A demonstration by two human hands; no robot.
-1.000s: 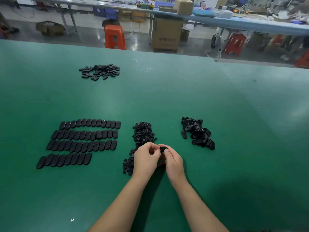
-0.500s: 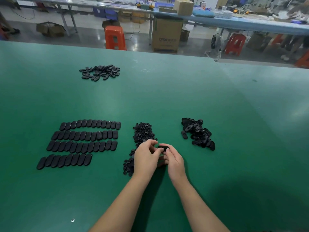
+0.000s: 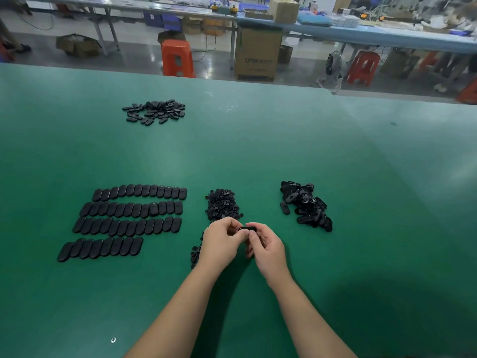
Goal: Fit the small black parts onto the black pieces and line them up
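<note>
While both hands meet over the near middle of the green bench (image 3: 258, 151), one black piece (image 3: 247, 229) sits between them, raised just above the surface. Left hand (image 3: 222, 241): fingers curled, thumb and forefinger pinching the left end of the piece. Right hand (image 3: 267, 245): fingers curled, forefinger lying over the top of the piece, thumb under it, so it pinches the right end. Whether a small part is already seated in the piece cannot be told; the fingers cover most of it.

Heap of small black parts (image 3: 223, 204): just beyond the left hand, with a few more strays (image 3: 195, 254) showing at that hand's left edge, partly hidden by the wrist.

Loose pile of black pieces (image 3: 304, 205): to the right of the small parts, apart from them and beyond the right hand.

Four rows of black pieces (image 3: 129, 218): left of the hands, oval pieces laid side by side, touching, each slightly tilted. Three far rows are long; the nearest row is shorter, ending well short of the others on its right.

Far pile (image 3: 156, 111): more black ovals scattered loosely at the far left of the bench, well apart from everything else.

One small pale speck (image 3: 113, 340) lies near the front edge.

Beyond the bench: an orange stool (image 3: 177, 58) and a cardboard box (image 3: 256, 54) on the floor.
</note>
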